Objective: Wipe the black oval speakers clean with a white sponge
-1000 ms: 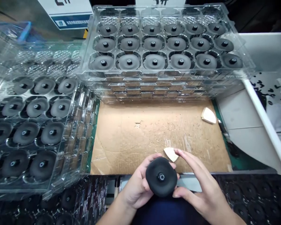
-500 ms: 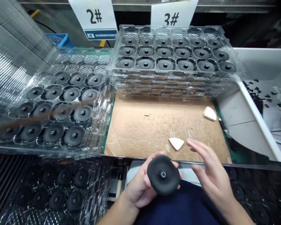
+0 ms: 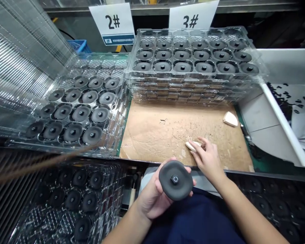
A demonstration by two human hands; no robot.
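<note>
My left hand (image 3: pixel 159 196) holds a black rounded disc-like part (image 3: pixel 176 180) from below, its small central stem facing up. On the cardboard sheet (image 3: pixel 152 132), my right hand (image 3: pixel 207 157) has its fingers closed on a white wedge-shaped pad (image 3: pixel 193 146). The pad is partly covered by the fingers and seems to rest on the cardboard. A second white wedge-shaped pad (image 3: pixel 230 119) lies farther right, near the cardboard's right edge.
Stacked clear trays (image 3: pixel 193 79) with similar black parts stand behind the cardboard. Another clear tray (image 3: pixel 109 132) is on the left, with more trays (image 3: pixel 91 183) below. A white bin (image 3: pixel 282 118) with small black pieces stands right. A blurred brown strand (image 3: pixel 53 160) crosses the lower left.
My right hand has moved forward and left and closed on the nearer white pad. My left hand keeps holding the black part in nearly the same place.
</note>
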